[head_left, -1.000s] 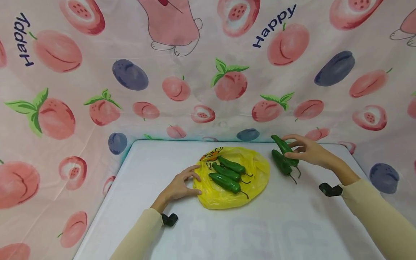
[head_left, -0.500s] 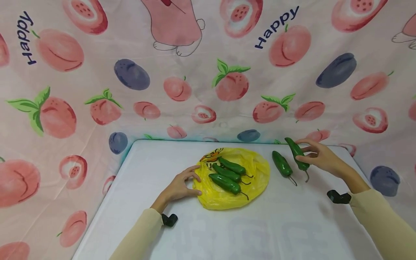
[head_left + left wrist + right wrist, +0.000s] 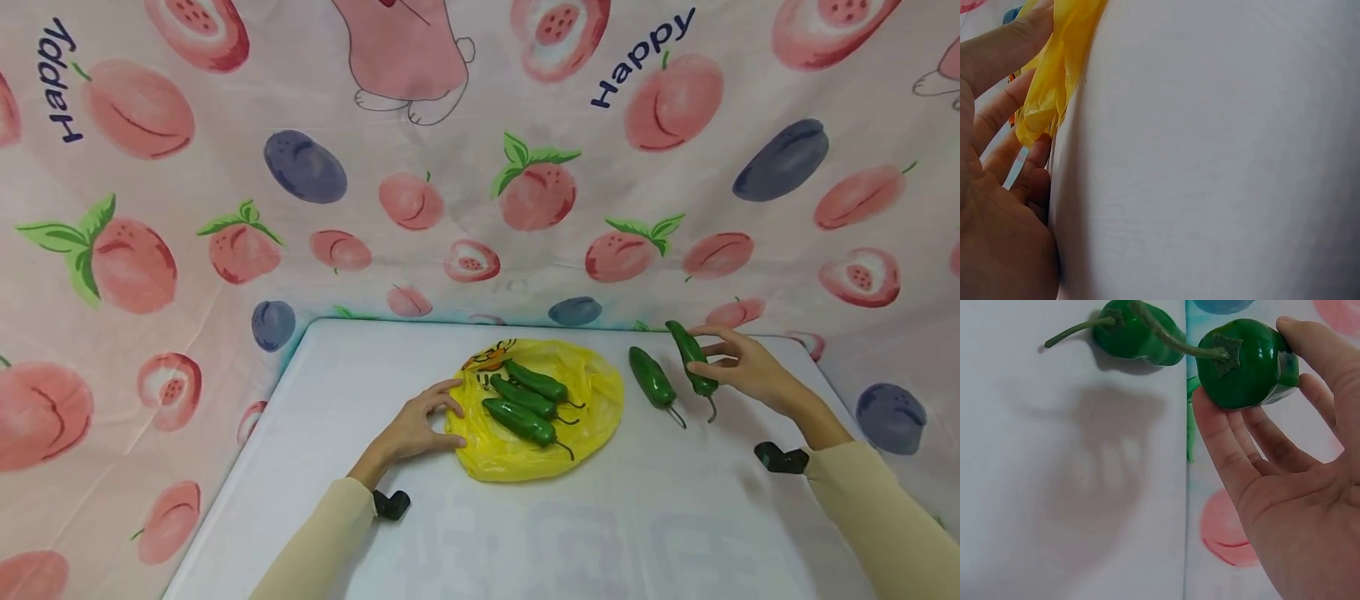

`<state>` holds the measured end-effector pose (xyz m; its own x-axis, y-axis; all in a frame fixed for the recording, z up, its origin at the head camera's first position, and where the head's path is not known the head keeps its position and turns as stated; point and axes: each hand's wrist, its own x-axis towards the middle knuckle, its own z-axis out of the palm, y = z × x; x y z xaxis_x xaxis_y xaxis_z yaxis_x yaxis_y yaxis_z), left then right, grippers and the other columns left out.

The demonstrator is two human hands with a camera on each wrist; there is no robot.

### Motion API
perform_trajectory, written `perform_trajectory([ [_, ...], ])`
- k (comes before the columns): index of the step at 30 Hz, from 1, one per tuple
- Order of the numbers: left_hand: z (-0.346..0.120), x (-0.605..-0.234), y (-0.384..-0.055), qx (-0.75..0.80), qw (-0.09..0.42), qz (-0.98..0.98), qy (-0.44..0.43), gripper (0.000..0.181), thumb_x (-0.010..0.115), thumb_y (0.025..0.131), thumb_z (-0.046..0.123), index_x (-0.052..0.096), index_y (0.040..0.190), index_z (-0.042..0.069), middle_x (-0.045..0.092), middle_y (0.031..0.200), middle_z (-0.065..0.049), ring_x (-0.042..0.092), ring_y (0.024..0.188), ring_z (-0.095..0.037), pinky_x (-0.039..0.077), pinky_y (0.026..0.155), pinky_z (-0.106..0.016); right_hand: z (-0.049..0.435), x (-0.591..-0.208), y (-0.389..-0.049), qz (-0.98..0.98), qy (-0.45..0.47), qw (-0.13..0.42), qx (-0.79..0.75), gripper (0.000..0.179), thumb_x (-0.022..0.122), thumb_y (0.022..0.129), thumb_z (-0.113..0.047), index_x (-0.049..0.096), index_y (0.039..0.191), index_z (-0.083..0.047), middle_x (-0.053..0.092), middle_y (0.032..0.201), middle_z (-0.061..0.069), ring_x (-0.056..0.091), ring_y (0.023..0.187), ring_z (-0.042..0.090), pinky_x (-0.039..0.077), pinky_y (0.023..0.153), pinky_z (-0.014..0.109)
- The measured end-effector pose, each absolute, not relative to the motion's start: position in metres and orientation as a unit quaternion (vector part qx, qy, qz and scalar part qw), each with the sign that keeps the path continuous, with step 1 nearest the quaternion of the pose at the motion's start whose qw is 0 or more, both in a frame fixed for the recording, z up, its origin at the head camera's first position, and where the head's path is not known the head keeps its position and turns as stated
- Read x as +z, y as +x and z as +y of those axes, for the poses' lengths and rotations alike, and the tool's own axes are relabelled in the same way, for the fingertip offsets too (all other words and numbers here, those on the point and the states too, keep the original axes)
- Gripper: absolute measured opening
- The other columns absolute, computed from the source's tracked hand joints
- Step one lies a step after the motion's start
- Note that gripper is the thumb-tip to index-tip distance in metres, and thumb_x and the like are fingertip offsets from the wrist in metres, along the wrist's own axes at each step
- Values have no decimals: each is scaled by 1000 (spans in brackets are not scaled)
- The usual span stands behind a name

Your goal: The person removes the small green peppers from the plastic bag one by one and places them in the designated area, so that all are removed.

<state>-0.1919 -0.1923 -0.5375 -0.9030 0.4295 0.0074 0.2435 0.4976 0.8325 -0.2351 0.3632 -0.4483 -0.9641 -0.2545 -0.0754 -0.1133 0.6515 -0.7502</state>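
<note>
My right hand [image 3: 752, 367] pinches a glossy green chili pepper [image 3: 691, 358] between thumb and fingers at the table's right side. In the right wrist view this chili pepper [image 3: 1235, 369] is raised off the table, its stem end towards the camera. A second green chili pepper [image 3: 651, 377] lies just left of it. My left hand [image 3: 412, 427] rests against the left edge of a crumpled yellow plastic bag [image 3: 517, 468], thumb and fingers spread apart and touching it. Three more green chili peppers [image 3: 525, 422] lie side by side on the bag, their stems pointing right.
The white table [image 3: 600, 542] ends at a back edge against a pink fruit-print cloth [image 3: 465, 150]. This cloth also hangs along the left and right sides. A black wrist camera [image 3: 780, 457] sits on the right wrist, with another black camera [image 3: 392, 505] on the left.
My right hand has moved to the right with its chili pepper, opening a gap from the pepper lying on the table. The left hand and the bag stay where they were.
</note>
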Motion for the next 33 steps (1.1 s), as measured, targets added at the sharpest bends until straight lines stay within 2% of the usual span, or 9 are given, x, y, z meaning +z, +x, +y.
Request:
perform_trajectory([
  [4, -192, -538, -192, 460, 103, 860, 193, 33, 92, 77, 33, 71, 102, 26, 39, 161, 9, 27, 154, -27, 19, 123, -60, 365, -456, -239, 904, -91, 92, -408, 70, 72, 98, -36, 39, 154, -12, 55, 139, 23, 52, 126, 44, 57, 89, 41],
  [9, -192, -538, -193, 461, 102, 860, 194, 33, 92, 77, 32, 71, 102, 26, 39, 161, 9, 27, 153, -27, 20, 123, -60, 365, -465, -241, 900, -87, 93, -417, 70, 72, 97, -38, 41, 154, -11, 56, 136, 25, 52, 126, 44, 57, 82, 29],
  [13, -192, -537, -193, 458, 98, 861, 196, 33, 92, 77, 32, 71, 102, 26, 40, 161, 8, 28, 153, -27, 20, 123, -60, 366, -473, -244, 897, -88, 92, -423, 68, 72, 97, -38, 43, 152, -10, 56, 136, 25, 50, 125, 43, 57, 79, 27],
  [26, -191, -536, -192, 454, 101, 865, 189, 33, 92, 77, 33, 71, 102, 26, 40, 161, 9, 27, 153, -26, 19, 123, -59, 364, -493, -250, 908, -74, 117, -395, 71, 73, 95, -44, 46, 150, -10, 53, 139, 30, 51, 126, 48, 58, 90, 49],
  [33, -191, -537, -192, 453, 99, 866, 188, 32, 92, 77, 33, 71, 101, 28, 40, 161, 10, 28, 153, -25, 21, 123, -59, 363, -497, -251, 915, -77, 127, -376, 71, 73, 95, -43, 45, 151, -8, 52, 140, 34, 51, 127, 50, 54, 94, 59],
])
